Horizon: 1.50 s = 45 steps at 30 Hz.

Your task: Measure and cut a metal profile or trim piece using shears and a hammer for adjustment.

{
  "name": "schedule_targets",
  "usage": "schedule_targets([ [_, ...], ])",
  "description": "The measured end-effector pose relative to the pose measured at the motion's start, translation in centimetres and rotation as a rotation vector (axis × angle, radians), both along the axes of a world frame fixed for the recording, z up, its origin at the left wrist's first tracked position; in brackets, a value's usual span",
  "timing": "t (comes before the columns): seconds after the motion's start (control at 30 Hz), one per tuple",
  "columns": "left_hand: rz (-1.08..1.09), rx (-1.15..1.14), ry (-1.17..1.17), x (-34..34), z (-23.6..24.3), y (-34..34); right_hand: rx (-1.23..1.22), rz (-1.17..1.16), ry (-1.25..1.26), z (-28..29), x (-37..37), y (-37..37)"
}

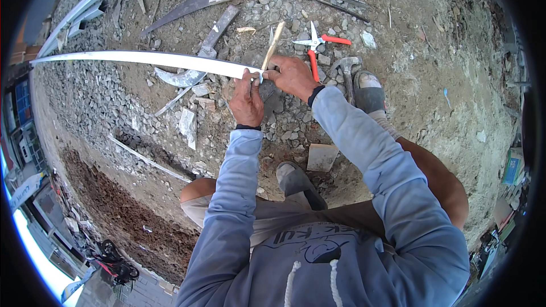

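My left hand (247, 102) is closed on the right end of a long white strip (148, 60), which stretches far to the left. My right hand (293, 77) is closed at that same end, fingertips close to my left fingers, with a short pale wooden stick (275, 38) rising from them; whether it grips the stick, the strip or both is unclear. Red-handled snips (313, 51) lie open just beyond my right hand, beside a hammer (345, 65).
A handsaw (187, 10), a curved metal blade (176, 77), dark rods (338, 11) and white profiles (79, 17) lie on gravelly ground. A loose tile (321, 157) is between my feet. A dark soil strip (125, 222) and a parked motorbike (118, 261) are at lower left.
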<state>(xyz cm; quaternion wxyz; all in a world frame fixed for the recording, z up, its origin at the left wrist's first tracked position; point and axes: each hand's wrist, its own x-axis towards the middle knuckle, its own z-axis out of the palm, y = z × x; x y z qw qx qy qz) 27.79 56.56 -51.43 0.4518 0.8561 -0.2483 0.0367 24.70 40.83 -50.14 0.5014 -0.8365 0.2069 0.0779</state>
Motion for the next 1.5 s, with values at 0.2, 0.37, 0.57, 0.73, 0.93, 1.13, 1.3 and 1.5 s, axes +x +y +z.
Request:
schedule_targets([
  [0.2,0.005,0.088,-0.037,0.0,0.2,0.0,0.012,-0.038,-0.001,0.9,-0.6,-0.6],
  [0.37,0.001,0.108,-0.005,0.1,0.1,-0.1,-0.29,-0.511,0.157,-1.6,-7.1,-4.7],
  [0.57,0.014,0.092,0.006,-0.2,0.1,-0.4,-0.555,-0.57,0.341,-4.7,-12.1,-4.2],
  [0.73,0.025,0.049,0.048,-0.1,0.3,-0.5,-0.533,-0.647,0.356,-5.0,-11.5,-4.5],
  [0.93,0.033,0.087,-0.072,0.1,-0.5,-0.4,-0.514,-0.611,0.394,-7.2,-12.1,-6.2],
  [1.13,0.038,0.106,-0.053,-0.1,0.0,-0.4,-0.605,-0.441,0.543,-7.5,-11.4,-7.3],
  [1.3,0.012,0.087,0.006,0.0,-0.2,-0.4,-0.353,-0.46,0.552,-6.0,-11.0,-9.5],
  [1.5,0.008,0.098,0.013,-0.1,-0.2,-0.6,0.056,-0.638,0.057,0.9,-9.4,-8.1],
])
